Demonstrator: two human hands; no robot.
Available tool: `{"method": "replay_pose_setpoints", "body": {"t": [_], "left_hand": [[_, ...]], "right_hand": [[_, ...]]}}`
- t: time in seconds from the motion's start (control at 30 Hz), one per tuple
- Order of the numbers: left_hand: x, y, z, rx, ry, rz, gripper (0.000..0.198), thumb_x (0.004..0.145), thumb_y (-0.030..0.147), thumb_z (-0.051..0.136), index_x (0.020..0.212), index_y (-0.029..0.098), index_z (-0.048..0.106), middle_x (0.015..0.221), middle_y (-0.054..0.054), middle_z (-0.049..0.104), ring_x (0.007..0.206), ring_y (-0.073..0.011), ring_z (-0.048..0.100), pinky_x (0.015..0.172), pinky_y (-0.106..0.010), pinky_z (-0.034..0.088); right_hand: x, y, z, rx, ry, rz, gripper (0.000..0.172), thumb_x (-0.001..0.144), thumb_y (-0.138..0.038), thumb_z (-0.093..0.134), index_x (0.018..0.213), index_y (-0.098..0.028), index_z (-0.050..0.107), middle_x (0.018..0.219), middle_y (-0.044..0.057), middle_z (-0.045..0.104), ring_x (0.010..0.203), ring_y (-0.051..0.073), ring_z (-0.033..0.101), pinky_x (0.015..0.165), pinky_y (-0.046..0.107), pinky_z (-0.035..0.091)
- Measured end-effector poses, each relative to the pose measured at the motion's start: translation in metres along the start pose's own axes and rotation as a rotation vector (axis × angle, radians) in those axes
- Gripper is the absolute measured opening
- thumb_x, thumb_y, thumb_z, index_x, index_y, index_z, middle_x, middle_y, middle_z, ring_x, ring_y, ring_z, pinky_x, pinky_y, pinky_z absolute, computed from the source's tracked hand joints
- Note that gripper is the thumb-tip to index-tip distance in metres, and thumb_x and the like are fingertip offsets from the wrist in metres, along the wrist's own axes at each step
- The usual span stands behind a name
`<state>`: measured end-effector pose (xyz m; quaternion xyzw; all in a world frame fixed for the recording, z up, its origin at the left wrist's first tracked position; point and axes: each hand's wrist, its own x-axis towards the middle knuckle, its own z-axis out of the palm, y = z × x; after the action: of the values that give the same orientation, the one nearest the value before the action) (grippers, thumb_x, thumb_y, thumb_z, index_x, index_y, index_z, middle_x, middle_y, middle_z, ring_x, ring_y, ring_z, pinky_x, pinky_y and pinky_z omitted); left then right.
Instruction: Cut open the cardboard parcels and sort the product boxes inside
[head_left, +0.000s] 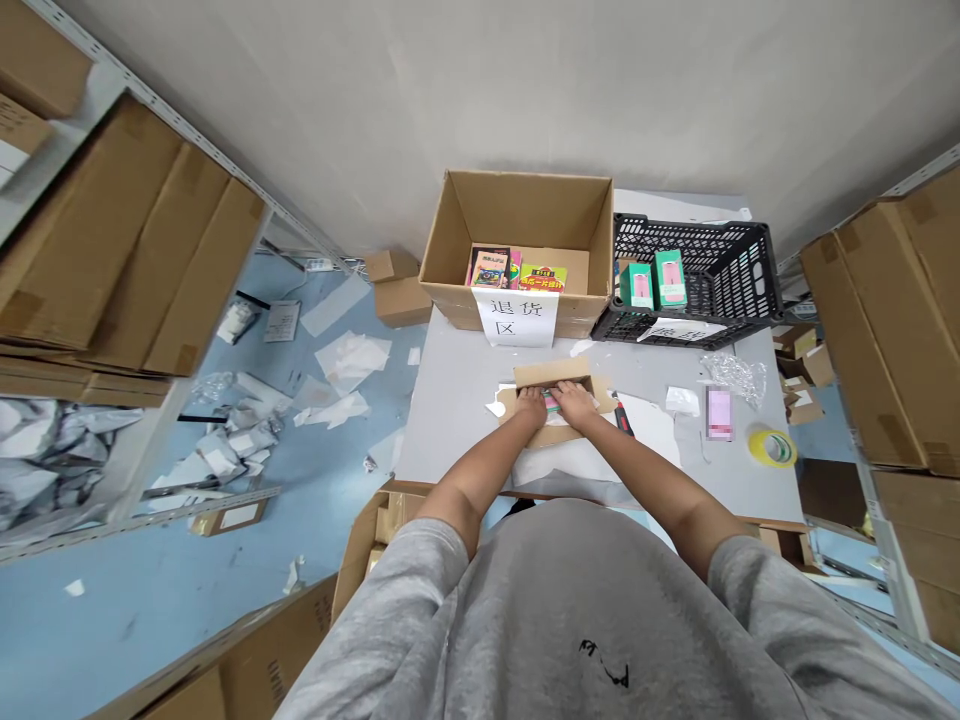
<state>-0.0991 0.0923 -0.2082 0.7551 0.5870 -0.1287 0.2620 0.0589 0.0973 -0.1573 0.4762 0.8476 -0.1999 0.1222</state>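
Observation:
A small cardboard box [550, 373] stands on the table with its flaps raised. My left hand [532, 405] reaches into its left side, fingers curled against a small pink and green box [553, 403] inside. From the right, my right hand [574, 403] grips the same pink and green box; its fingertips are partly hidden. White paper [645, 425] lies beneath and beside the cardboard box. A red and black utility knife [622, 417] rests just right of my right hand.
Behind stand a large carton [441, 295] holding colourful packets and a black crate [739, 318] with green and pink boxes. To the right lie a phone [718, 414], yellow tape [772, 447] and bubble wrap [739, 377]. Shelves with cartons [127, 240] flank the table.

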Motion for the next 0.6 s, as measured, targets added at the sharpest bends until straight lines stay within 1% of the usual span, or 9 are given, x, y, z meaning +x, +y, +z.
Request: {"method": "replay_pose_setpoints", "body": {"t": [0.1, 0.17, 0.23, 0.3, 0.37, 0.47, 0.53, 0.6], "left_hand": [[-0.002, 0.001, -0.009, 0.006, 0.036, 0.017, 0.062, 0.097, 0.015, 0.054, 0.158, 0.008, 0.061, 0.152, -0.027, 0.067, 0.148, -0.0367, 0.056, 0.129, -0.054, 0.034], [-0.006, 0.001, -0.015, 0.016, 0.061, 0.036, 0.058, 0.097, 0.015, 0.057, 0.154, 0.007, 0.061, 0.148, -0.027, 0.069, 0.144, -0.0351, 0.058, 0.127, -0.050, 0.035], [-0.011, 0.000, -0.022, 0.025, 0.077, 0.056, 0.057, 0.094, 0.016, 0.063, 0.150, 0.006, 0.062, 0.142, -0.026, 0.072, 0.139, -0.0345, 0.061, 0.125, -0.048, 0.036], [-0.017, -0.002, -0.030, 0.041, 0.101, 0.107, 0.054, 0.091, 0.017, 0.069, 0.145, 0.006, 0.064, 0.136, -0.024, 0.074, 0.135, -0.0344, 0.063, 0.124, -0.046, 0.037], [-0.022, -0.005, -0.038, 0.057, 0.140, 0.186, 0.048, 0.091, 0.018, 0.070, 0.137, 0.007, 0.068, 0.132, -0.023, 0.075, 0.132, -0.0343, 0.065, 0.123, -0.044, 0.038], [-0.028, -0.011, -0.049, 0.054, 0.180, 0.278, 0.040, 0.093, 0.022, 0.070, 0.130, 0.009, 0.072, 0.129, -0.023, 0.075, 0.129, -0.0349, 0.067, 0.122, -0.045, 0.041], [-0.031, -0.018, -0.054, 0.024, 0.178, 0.314, 0.045, 0.092, 0.029, 0.075, 0.134, 0.012, 0.072, 0.134, -0.021, 0.074, 0.132, -0.0354, 0.067, 0.121, -0.045, 0.044], [-0.034, -0.026, -0.057, -0.025, 0.165, 0.343, 0.058, 0.089, 0.036, 0.081, 0.142, 0.016, 0.069, 0.143, -0.018, 0.072, 0.136, -0.0351, 0.066, 0.120, -0.045, 0.047]], "right_hand": [[-0.005, 0.007, -0.004, 0.005, 0.077, -0.043, 0.064, 0.100, -0.014, 0.066, 0.164, -0.019, 0.060, 0.159, 0.021, 0.063, 0.148, 0.034, 0.055, 0.125, 0.046, 0.037], [-0.009, 0.011, -0.007, 0.001, 0.101, -0.063, 0.066, 0.101, -0.014, 0.064, 0.166, -0.019, 0.057, 0.162, 0.020, 0.062, 0.152, 0.034, 0.053, 0.128, 0.049, 0.035], [-0.010, 0.013, -0.011, 0.004, 0.087, -0.093, 0.066, 0.100, -0.012, 0.062, 0.166, -0.019, 0.057, 0.165, 0.018, 0.061, 0.153, 0.034, 0.053, 0.130, 0.049, 0.035], [-0.008, 0.012, -0.016, 0.018, 0.030, -0.128, 0.064, 0.099, -0.011, 0.062, 0.163, -0.016, 0.060, 0.164, 0.018, 0.063, 0.151, 0.033, 0.057, 0.129, 0.047, 0.039], [-0.006, 0.010, -0.022, 0.032, -0.029, -0.143, 0.059, 0.099, -0.012, 0.063, 0.158, -0.014, 0.064, 0.159, 0.018, 0.067, 0.144, 0.033, 0.063, 0.124, 0.044, 0.045], [-0.004, 0.009, -0.029, 0.033, -0.044, -0.112, 0.054, 0.099, -0.017, 0.067, 0.153, -0.011, 0.067, 0.151, 0.021, 0.072, 0.135, 0.035, 0.070, 0.118, 0.042, 0.051], [-0.005, 0.010, -0.032, 0.032, -0.033, -0.093, 0.054, 0.099, -0.021, 0.069, 0.152, -0.010, 0.067, 0.149, 0.022, 0.072, 0.133, 0.035, 0.071, 0.116, 0.041, 0.053], [-0.008, 0.014, -0.033, 0.037, -0.027, -0.089, 0.056, 0.100, -0.025, 0.071, 0.153, -0.010, 0.066, 0.147, 0.022, 0.073, 0.132, 0.035, 0.071, 0.115, 0.039, 0.054]]}}
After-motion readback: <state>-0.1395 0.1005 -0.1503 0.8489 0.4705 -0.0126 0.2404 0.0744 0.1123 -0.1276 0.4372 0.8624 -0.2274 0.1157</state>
